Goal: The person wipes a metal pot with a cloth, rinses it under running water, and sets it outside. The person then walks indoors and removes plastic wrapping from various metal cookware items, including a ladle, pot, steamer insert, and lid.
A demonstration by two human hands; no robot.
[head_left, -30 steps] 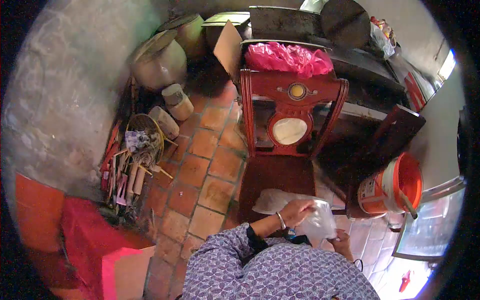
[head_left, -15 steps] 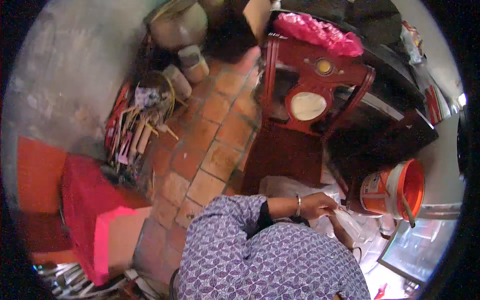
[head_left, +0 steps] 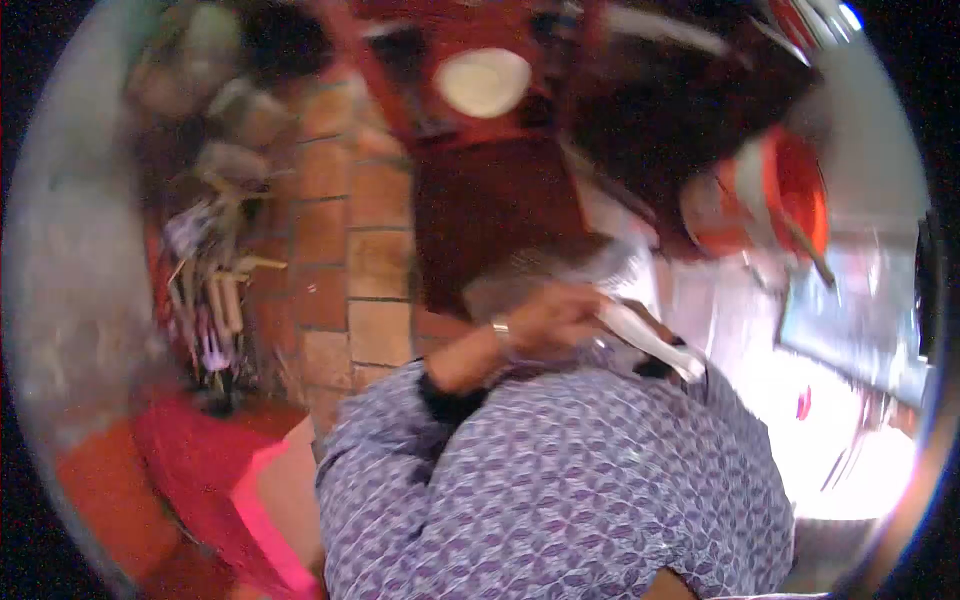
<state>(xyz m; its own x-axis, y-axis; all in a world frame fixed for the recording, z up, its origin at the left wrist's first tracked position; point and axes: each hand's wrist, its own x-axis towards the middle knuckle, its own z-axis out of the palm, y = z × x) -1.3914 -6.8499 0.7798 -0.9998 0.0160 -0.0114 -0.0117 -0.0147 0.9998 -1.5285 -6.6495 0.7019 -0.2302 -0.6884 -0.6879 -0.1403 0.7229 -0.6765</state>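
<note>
My left hand (head_left: 560,312), with a bracelet at its wrist, reaches across the front of my patterned garment (head_left: 570,470). Its fingers are closed at the near end of a long white folded piece (head_left: 640,335), which looks like thin plastic. My right hand (head_left: 652,320) is close behind that piece, largely covered by it, and its fingers cannot be made out. A sheer clear plastic bag (head_left: 560,275) lies just beyond both hands, over the edge of a dark red chair seat (head_left: 500,205). Motion blurs the hands.
An orange and white bucket (head_left: 730,205) with a stick (head_left: 808,250) in it is at the right. A pink box (head_left: 215,465) stands at lower left. Sticks and tools (head_left: 215,290) lie along the left wall, beside the tiled floor (head_left: 375,265).
The view has turned and shifted, so the chair and bucket appear higher and farther left. Both hands remain together at the white piece, which now points down to the right.
</note>
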